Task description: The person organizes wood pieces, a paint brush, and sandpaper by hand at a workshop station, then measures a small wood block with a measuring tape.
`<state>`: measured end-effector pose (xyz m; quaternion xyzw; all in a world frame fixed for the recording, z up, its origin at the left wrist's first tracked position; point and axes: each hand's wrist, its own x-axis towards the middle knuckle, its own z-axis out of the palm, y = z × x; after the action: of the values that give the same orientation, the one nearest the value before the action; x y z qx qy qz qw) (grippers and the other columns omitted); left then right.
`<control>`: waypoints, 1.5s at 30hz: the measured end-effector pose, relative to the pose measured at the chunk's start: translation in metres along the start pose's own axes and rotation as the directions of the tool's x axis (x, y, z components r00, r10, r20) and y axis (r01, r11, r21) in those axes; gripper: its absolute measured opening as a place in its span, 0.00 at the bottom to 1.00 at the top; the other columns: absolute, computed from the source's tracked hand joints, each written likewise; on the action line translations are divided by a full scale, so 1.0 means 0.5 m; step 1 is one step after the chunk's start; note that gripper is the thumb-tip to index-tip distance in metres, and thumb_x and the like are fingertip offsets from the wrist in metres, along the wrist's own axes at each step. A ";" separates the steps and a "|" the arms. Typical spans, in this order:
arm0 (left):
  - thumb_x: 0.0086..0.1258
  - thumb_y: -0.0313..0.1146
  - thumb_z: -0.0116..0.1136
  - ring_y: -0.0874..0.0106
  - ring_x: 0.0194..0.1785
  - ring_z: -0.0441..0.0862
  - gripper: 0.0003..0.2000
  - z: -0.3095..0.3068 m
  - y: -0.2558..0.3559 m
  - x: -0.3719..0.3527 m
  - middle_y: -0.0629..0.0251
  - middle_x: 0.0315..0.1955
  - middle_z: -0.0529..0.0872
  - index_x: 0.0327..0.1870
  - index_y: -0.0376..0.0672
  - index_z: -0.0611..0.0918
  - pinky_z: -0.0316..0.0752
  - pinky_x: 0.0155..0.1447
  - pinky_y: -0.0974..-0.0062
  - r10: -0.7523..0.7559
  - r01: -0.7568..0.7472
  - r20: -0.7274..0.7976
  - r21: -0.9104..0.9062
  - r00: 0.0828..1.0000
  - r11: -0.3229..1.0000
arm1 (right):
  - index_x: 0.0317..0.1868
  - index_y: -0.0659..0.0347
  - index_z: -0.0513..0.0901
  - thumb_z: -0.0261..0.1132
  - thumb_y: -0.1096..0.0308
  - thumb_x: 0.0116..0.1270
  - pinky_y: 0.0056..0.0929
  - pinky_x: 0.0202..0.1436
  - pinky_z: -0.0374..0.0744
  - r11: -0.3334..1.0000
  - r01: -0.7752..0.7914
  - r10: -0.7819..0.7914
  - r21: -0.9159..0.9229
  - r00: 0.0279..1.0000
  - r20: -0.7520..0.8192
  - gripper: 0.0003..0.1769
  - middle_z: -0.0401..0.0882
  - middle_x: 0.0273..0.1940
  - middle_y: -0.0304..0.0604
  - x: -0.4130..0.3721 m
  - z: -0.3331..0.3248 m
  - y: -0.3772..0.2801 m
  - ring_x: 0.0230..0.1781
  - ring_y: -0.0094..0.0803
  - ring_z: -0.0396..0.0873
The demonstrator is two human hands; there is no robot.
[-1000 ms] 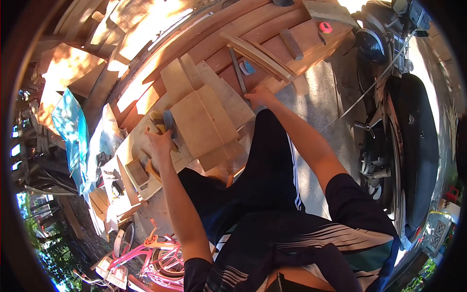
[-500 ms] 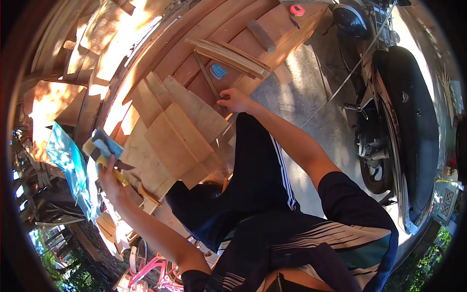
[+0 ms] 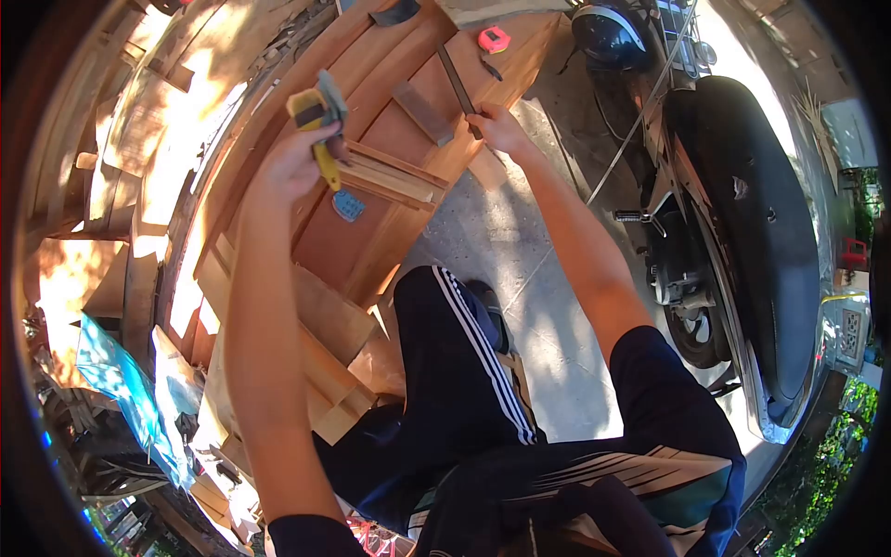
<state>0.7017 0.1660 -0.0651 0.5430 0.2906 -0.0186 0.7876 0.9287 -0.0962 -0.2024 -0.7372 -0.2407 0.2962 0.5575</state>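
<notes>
Here's my left hand (image 3: 297, 165), raised over the brown planks (image 3: 343, 88), fingers wrapped around a yellow-handled tool (image 3: 327, 165). A grey-blue piece (image 3: 331, 97) shows right at the top of that same grip; motion blur hides its exact shape, and I can't tell how the two join.

Over on the other side, my right hand (image 3: 499, 128) is pinching the near end of a dark flat strip (image 3: 454, 82), thumb and fingers closed on it. The strip slants away from those fingertips, ahead and to the left, over the planks; whether its far end touches the wood, I can't tell.

Between my two hands, closer to the right one, lies a wooden block (image 3: 422, 113). Just right of my left hand, a bunch of thin wood strips (image 3: 394, 178) stretches across the planks, and a blue patterned item (image 3: 348, 206) sits beside them, on the side nearer my body.

Beyond my right hand there's a pink tape measure (image 3: 494, 39), a small dark object (image 3: 490, 70) near it. Farther out to that hand's right stands a motorbike (image 3: 742, 186). Well apart from my left hand, to its left and nearer me, hangs a blue sheet (image 3: 121, 376).
</notes>
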 end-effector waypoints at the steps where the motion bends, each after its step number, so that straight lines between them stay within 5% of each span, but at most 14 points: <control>1: 0.71 0.30 0.64 0.71 0.39 0.83 0.10 0.010 -0.033 0.064 0.69 0.38 0.84 0.50 0.44 0.80 0.80 0.43 0.66 -0.017 0.016 -0.030 -0.028 0.999 0.999 | 0.39 0.64 0.82 0.62 0.65 0.72 0.25 0.35 0.74 1.000 -0.020 0.020 0.022 1.000 0.003 0.10 0.81 0.29 0.38 0.016 -0.003 0.013 0.29 0.23 0.76; 4: 0.68 0.26 0.67 0.68 0.40 0.84 0.11 0.025 -0.123 0.231 0.67 0.40 0.85 0.49 0.43 0.81 0.83 0.45 0.63 -0.135 0.127 -0.091 -0.091 0.987 0.988 | 0.40 0.66 0.82 0.63 0.64 0.71 0.28 0.38 0.77 0.999 -0.018 0.017 0.048 1.000 0.020 0.12 0.83 0.30 0.40 0.054 -0.009 0.067 0.31 0.25 0.79; 10: 0.63 0.25 0.70 0.64 0.46 0.85 0.15 0.088 -0.173 0.337 0.61 0.45 0.86 0.50 0.38 0.83 0.85 0.50 0.61 -0.138 0.286 -0.463 0.265 0.875 0.921 | 0.37 0.66 0.80 0.62 0.65 0.71 0.26 0.34 0.75 0.995 -0.080 0.074 0.064 0.993 0.087 0.11 0.81 0.29 0.40 0.082 -0.022 0.090 0.29 0.25 0.78; 14: 0.58 0.29 0.73 0.62 0.48 0.85 0.18 0.083 -0.188 0.349 0.59 0.45 0.86 0.49 0.35 0.84 0.84 0.51 0.62 -0.118 0.394 -0.506 0.482 0.854 0.783 | 0.36 0.65 0.80 0.62 0.66 0.70 0.27 0.32 0.74 0.989 -0.026 0.003 0.142 0.987 0.162 0.10 0.80 0.27 0.38 0.077 -0.028 0.090 0.27 0.24 0.77; 17: 0.53 0.33 0.76 0.61 0.49 0.85 0.22 0.071 -0.169 0.333 0.57 0.46 0.87 0.48 0.33 0.85 0.81 0.51 0.61 -0.035 0.361 -0.478 0.610 0.878 0.705 | 0.34 0.64 0.80 0.61 0.67 0.70 0.28 0.32 0.74 0.993 -0.075 0.058 0.086 0.981 0.187 0.09 0.79 0.25 0.36 0.077 -0.019 0.078 0.26 0.25 0.77; 21: 0.48 0.39 0.78 0.62 0.48 0.85 0.24 0.105 -0.109 0.261 0.55 0.44 0.88 0.45 0.33 0.87 0.77 0.52 0.64 0.003 0.372 -0.472 0.699 0.881 0.611 | 0.39 0.65 0.81 0.64 0.63 0.71 0.25 0.38 0.78 0.962 -0.075 0.111 -0.262 0.986 0.126 0.11 0.82 0.27 0.39 0.093 -0.023 0.075 0.31 0.24 0.81; 23: 0.47 0.40 0.78 0.63 0.48 0.86 0.23 0.078 -0.105 0.276 0.55 0.42 0.89 0.43 0.34 0.88 0.77 0.52 0.67 0.061 0.354 -0.461 0.753 0.885 0.555 | 0.43 0.64 0.83 0.64 0.51 0.68 0.34 0.45 0.81 0.936 -0.065 0.074 -0.346 0.997 0.013 0.21 0.87 0.33 0.48 0.099 -0.018 0.077 0.38 0.36 0.87; 26: 0.50 0.50 0.75 0.60 0.56 0.85 0.28 0.171 0.001 0.137 0.54 0.50 0.89 0.50 0.40 0.87 0.79 0.59 0.65 0.073 0.339 -0.408 0.833 0.910 0.437 | 0.52 0.62 0.83 0.62 0.38 0.65 0.43 0.55 0.80 0.860 -0.165 0.117 -0.484 0.985 -0.127 0.33 0.88 0.44 0.53 0.091 -0.023 0.058 0.50 0.49 0.85; 29: 0.55 0.53 0.70 0.58 0.56 0.85 0.29 0.264 0.059 -0.019 0.54 0.50 0.89 0.53 0.42 0.86 0.78 0.60 0.61 0.244 0.221 -0.276 0.948 0.930 0.231 | 0.54 0.60 0.82 0.62 0.38 0.65 0.42 0.57 0.79 0.861 -0.161 -0.021 -0.482 0.936 -0.351 0.33 0.86 0.49 0.52 0.068 -0.018 0.042 0.54 0.47 0.83; 34: 0.62 0.51 0.70 0.62 0.46 0.87 0.28 0.331 0.073 -0.405 0.58 0.43 0.89 0.56 0.40 0.82 0.80 0.53 0.64 0.346 -0.092 -0.008 0.958 0.938 0.272 | 0.49 0.62 0.80 0.71 0.62 0.64 0.40 0.51 0.78 0.804 0.384 -0.541 -0.454 0.791 -0.287 0.17 0.82 0.42 0.48 -0.058 0.026 -0.050 0.43 0.42 0.80; 37: 0.66 0.45 0.69 0.60 0.47 0.87 0.24 0.262 0.019 -0.606 0.55 0.42 0.88 0.57 0.40 0.81 0.79 0.56 0.63 0.312 -0.207 0.080 0.892 0.947 0.401 | 0.49 0.62 0.80 0.71 0.66 0.64 0.34 0.49 0.78 0.843 0.471 -0.533 -0.261 0.799 -0.278 0.15 0.82 0.39 0.46 -0.160 0.082 -0.114 0.41 0.37 0.80; 38: 0.66 0.43 0.69 0.63 0.46 0.87 0.23 0.226 -0.007 -0.661 0.57 0.42 0.88 0.56 0.39 0.81 0.80 0.55 0.65 0.273 -0.148 0.007 0.854 0.962 0.498 | 0.47 0.62 0.81 0.70 0.68 0.66 0.29 0.44 0.75 0.806 0.536 -0.591 -0.249 0.746 -0.307 0.12 0.84 0.37 0.41 -0.189 0.109 -0.133 0.38 0.28 0.80; 40: 0.67 0.41 0.69 0.67 0.44 0.86 0.20 0.143 -0.075 -0.749 0.59 0.40 0.88 0.56 0.39 0.81 0.80 0.53 0.68 0.278 -0.009 -0.184 0.820 0.943 0.572 | 0.45 0.62 0.81 0.70 0.70 0.64 0.30 0.45 0.76 0.785 0.597 -0.620 -0.168 0.749 -0.233 0.11 0.82 0.36 0.41 -0.259 0.161 -0.202 0.37 0.30 0.79; 45: 0.68 0.44 0.67 0.65 0.44 0.86 0.21 -0.003 -0.244 -0.880 0.56 0.39 0.88 0.54 0.38 0.82 0.80 0.50 0.66 0.251 0.439 -0.718 0.623 0.649 0.648 | 0.42 0.60 0.80 0.72 0.71 0.63 0.30 0.40 0.77 0.723 0.691 -0.688 0.016 0.718 0.102 0.10 0.80 0.29 0.39 -0.439 0.329 -0.321 0.32 0.29 0.80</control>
<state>0.2938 -0.0085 0.0417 0.7564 0.5853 0.0437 0.2887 0.6529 -0.0926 -0.0439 -0.5852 -0.5289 0.1016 0.6062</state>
